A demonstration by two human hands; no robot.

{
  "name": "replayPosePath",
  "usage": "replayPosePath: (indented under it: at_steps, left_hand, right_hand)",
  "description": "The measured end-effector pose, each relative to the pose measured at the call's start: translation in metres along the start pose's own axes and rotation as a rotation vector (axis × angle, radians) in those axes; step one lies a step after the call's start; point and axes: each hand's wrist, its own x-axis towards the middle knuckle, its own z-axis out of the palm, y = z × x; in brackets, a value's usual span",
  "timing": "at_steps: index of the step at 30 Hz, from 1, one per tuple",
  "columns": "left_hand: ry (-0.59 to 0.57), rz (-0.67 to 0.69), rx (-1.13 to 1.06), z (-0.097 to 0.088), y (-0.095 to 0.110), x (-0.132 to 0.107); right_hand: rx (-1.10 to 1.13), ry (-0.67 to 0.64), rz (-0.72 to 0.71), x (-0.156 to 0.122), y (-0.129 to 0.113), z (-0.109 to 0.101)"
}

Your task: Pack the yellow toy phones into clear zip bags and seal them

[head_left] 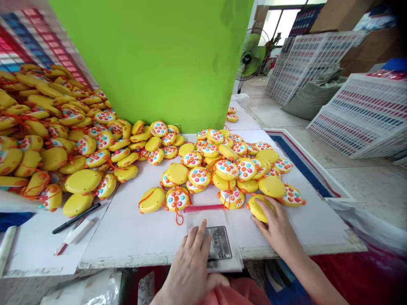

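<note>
My left hand [190,260] lies over the near part of a clear plastic bag [206,218], its fingers fairly straight. The bag has a pink strip [203,208] along its far edge and a black printed panel [219,242] beside my fingertips. At the right, my right hand [278,222] has its thumb and fingers around a yellow duck-like toy [257,206] resting on the table. Many similar toys [227,169] form a loose pile just beyond both hands. Some lie yellow side up; others show a white face with coloured dots. Several carry orange cords [179,217].
A larger heap of the toys [54,114] covers the left side. Near it lie a black pen [76,218] and a white block-like object [80,231]. A green panel [159,59] stands behind the table [127,237]. White crates [365,114] and a fan [252,55] are at the right.
</note>
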Motion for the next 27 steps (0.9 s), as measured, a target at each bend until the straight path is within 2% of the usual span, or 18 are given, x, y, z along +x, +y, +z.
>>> replayPosePath:
  at_steps: [2,7,11,13,16,18,21,24,27]
  left_hand:
    - [-0.023,-0.080,-0.023,-0.003,-0.004,0.016]
    - [0.003,-0.340,0.022,0.005,-0.010,0.056]
    - [0.099,-0.343,0.118,0.017,-0.010,0.064]
    - [0.162,-0.316,0.144,0.022,-0.011,0.062]
    - [0.231,-0.258,0.121,0.026,-0.011,0.058]
    - [0.266,-0.200,0.076,0.027,-0.012,0.055]
    - [0.288,-0.109,0.001,0.028,-0.013,0.051]
    - [0.248,-0.069,-0.068,0.027,-0.012,0.051]
    - [0.188,-0.137,-0.108,0.024,-0.009,0.052]
  right_hand:
    - [0.121,-0.038,-0.012,-0.001,0.002,-0.004]
    - [0.340,-0.278,-0.105,-0.016,-0.004,-0.023]
    - [0.403,-0.424,0.005,-0.025,-0.008,-0.040]
    - [0.420,-0.390,0.125,-0.024,-0.009,-0.042]
    - [0.300,-0.227,0.272,-0.019,-0.015,-0.034]
    - [0.172,-0.191,0.273,-0.017,-0.023,-0.026]
    - [0.091,-0.225,0.242,-0.018,-0.041,-0.019]
    - [0.193,-0.233,0.268,-0.019,-0.058,-0.020]
    - [0.371,-0.217,0.351,-0.015,-0.064,-0.024]
